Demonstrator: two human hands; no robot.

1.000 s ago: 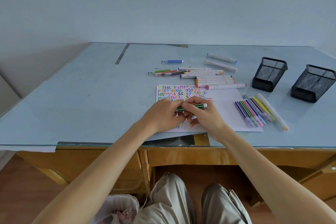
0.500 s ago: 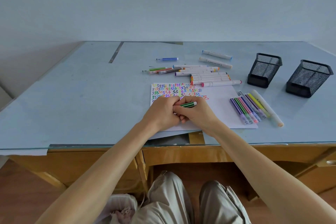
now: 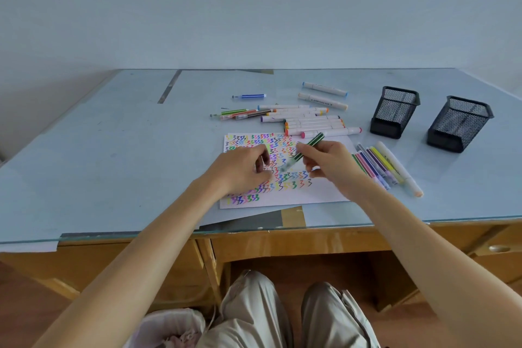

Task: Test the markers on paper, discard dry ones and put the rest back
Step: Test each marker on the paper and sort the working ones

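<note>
My right hand [image 3: 330, 167] pinches a green striped marker [image 3: 310, 143], held tilted above the white paper [image 3: 324, 192], its clear lower end pointing down-left. Rows of coloured zigzag scribbles cover the paper. My left hand [image 3: 243, 172] rests on the sheet's left part, fingers loosely curled, with nothing visible in them. A row of thin coloured markers [image 3: 372, 167] lies right of the paper. A pile of white-bodied markers [image 3: 310, 121] lies just behind it.
Two black mesh pen cups [image 3: 394, 116] [image 3: 459, 124] stand at the right. Thin pens [image 3: 240, 114] and a blue marker [image 3: 250, 96] lie behind the paper on the glass-topped desk [image 3: 113, 150]. A lined bin [image 3: 169, 328] sits by my knees.
Both hands held the green marker together, pressed end to end. Now they have parted: my right hand has lifted the marker up and right, and my left hand has let go.
</note>
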